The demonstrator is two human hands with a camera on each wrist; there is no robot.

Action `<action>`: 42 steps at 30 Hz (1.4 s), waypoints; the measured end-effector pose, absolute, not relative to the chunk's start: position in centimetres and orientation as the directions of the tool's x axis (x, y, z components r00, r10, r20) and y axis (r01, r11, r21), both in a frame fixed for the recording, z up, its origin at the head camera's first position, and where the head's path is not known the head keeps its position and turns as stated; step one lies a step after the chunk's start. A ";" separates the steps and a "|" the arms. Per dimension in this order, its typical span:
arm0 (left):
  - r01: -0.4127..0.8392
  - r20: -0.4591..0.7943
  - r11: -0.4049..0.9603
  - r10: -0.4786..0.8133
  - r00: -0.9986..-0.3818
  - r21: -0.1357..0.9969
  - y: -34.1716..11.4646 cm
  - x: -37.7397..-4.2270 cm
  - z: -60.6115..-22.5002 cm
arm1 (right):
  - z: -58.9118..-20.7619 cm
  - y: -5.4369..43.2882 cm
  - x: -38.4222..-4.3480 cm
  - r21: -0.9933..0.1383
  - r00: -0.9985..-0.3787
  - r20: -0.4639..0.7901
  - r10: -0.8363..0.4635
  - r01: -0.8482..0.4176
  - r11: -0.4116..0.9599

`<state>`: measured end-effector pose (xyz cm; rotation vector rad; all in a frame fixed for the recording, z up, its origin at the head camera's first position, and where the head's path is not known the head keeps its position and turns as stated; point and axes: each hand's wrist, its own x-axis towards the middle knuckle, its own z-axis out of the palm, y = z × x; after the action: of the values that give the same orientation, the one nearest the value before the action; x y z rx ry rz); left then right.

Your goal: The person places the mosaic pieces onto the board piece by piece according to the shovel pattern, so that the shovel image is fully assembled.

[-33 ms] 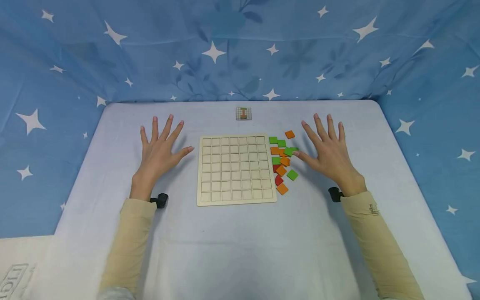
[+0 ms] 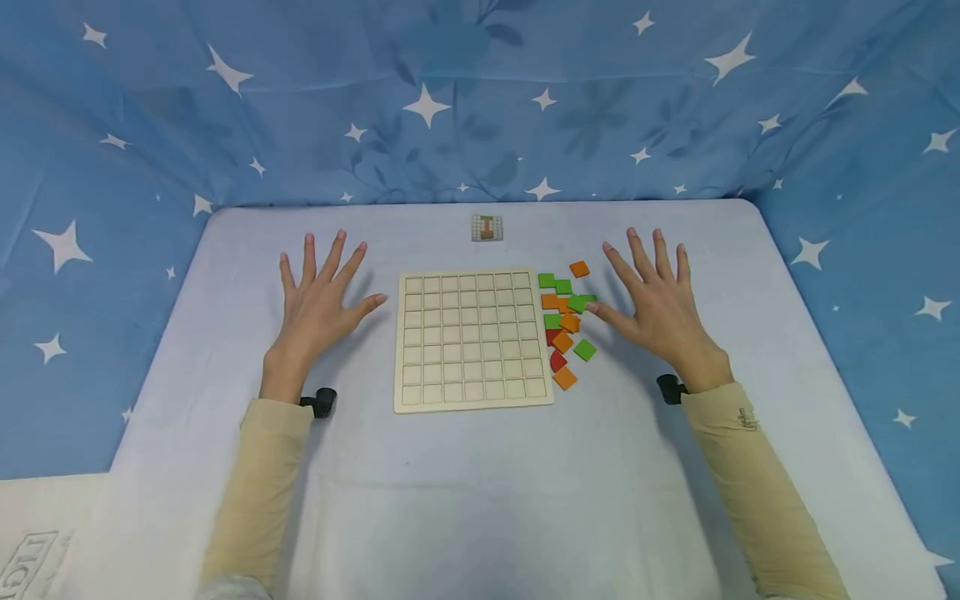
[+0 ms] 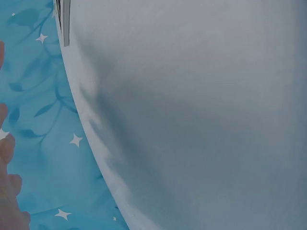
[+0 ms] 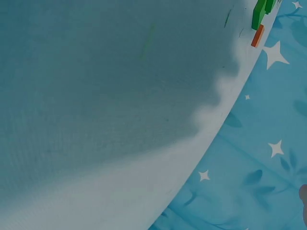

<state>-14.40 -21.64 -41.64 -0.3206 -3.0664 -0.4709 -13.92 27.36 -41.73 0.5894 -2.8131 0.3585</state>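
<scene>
Tan sleeves (image 2: 757, 492) are stretched in over a pale surface (image 2: 487, 500), with a black wrist camera (image 2: 670, 389) worn at each cuff. By the left grip (image 2: 313, 321) nothing is held: its fingers are straight and spread, and the gridded board (image 2: 472, 333) is set to its inner side, a little apart from the thumb. The right grip (image 2: 662, 321) is likewise spread wide, with nothing grasped. The loose tiles (image 2: 569, 323) — green, orange and red — are strewn along the board's right edge, the long axis of the strip being directed away from the sleeves; they are placed inward of the right thumb, so the right grip is plainly the nearer. Whether a green tile (image 2: 588, 297) is touched by that thumb cannot be told. Beyond the board a small patterned card (image 2: 487, 228) is laid, and the surface is bounded behind and at both sides by a blue star-printed curtain (image 2: 480, 108).
</scene>
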 end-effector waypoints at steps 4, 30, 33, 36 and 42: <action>0.208 0.051 0.933 0.203 -0.978 0.295 -21.6 -14.3 -41.6 | -41.6 27.4 -13.8 -0.189 -0.889 0.290 -0.355 -0.417 0.889; 0.168 -0.419 0.879 0.371 -0.829 0.446 -19.7 -13.5 -42.3 | -41.9 27.7 -15.3 -0.490 -0.931 0.154 -0.330 -0.362 0.793; 0.170 -0.426 0.885 0.367 -0.827 0.433 -19.4 -13.5 -42.3 | -41.9 27.4 -15.8 -0.507 -0.940 0.109 -0.324 -0.333 0.795; 0.163 -0.430 0.887 0.361 -0.828 0.431 -19.2 -13.5 -42.2 | -41.9 27.2 -16.3 -0.517 -0.944 0.076 -0.321 -0.312 0.797; 0.159 -0.431 0.884 0.363 -0.826 0.440 -18.6 -13.7 -41.9 | -41.7 26.5 -17.3 -0.533 -0.945 0.015 -0.326 -0.283 0.797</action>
<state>-13.70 -18.64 -41.95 -0.5292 -3.5509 -0.7458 -17.29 26.55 -41.74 0.5180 -3.0508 0.8860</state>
